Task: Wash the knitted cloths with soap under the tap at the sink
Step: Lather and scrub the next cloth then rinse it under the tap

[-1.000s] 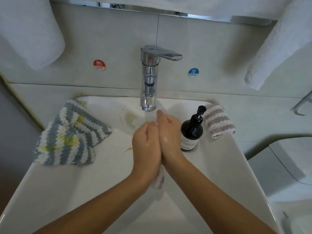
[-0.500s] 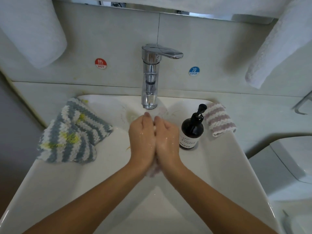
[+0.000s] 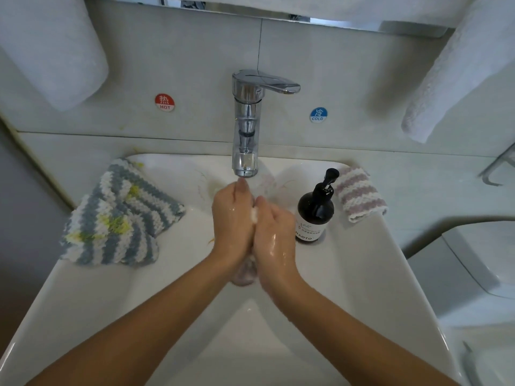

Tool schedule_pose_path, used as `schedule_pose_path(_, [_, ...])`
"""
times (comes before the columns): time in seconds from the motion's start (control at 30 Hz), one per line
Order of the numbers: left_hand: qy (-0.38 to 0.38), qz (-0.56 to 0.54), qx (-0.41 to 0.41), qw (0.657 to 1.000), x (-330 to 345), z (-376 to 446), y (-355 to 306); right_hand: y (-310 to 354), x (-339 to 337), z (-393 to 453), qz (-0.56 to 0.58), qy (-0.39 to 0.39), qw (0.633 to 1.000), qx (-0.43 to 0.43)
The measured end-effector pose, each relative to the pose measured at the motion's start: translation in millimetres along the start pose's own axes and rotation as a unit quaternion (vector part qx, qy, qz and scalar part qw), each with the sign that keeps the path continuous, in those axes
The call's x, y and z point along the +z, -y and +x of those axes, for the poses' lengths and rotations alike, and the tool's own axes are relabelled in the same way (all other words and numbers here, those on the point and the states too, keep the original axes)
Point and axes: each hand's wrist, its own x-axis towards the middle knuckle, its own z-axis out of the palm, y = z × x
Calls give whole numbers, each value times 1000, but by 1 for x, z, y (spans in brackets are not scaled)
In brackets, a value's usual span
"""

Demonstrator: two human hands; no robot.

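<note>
White sudsy cloth [image 3: 254,215] | pressed between left hand [image 3: 232,218] | right hand [image 3: 274,231]

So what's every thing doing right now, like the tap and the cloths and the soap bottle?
Tap: handle swung right; water flow unclear.
Cloth between the hands: wet, pressed between both palms.
Left hand: wet, pressing the cloth.
Right hand: wet, soapy, pressing the cloth.
Grey striped cloths: stacked on the sink's left rim.
Pink striped cloth: folded on the right rim.
Soap bottle: upright, closed.
</note>
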Motion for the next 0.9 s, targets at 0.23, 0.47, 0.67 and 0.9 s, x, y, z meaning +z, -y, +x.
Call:
schedule_pose_path(0.23, [2, 4, -3, 1000, 4, -12, -1, 6, 0, 14, -18, 0, 1000, -5])
schedule_pose_path(0.47, [-12, 2, 13, 1000, 6, -18, 0, 4, 5, 28, -6, -3, 999, 46])
schedule_pose_path(0.67, [-19, -16, -8, 1000, -1, 5, 3, -1, 5, -2, 28, -2, 998, 50])
schedule_pose_path(0.9, [20, 0, 44, 999, -2, -4, 1, 0, 0, 10, 9, 28, 998, 58])
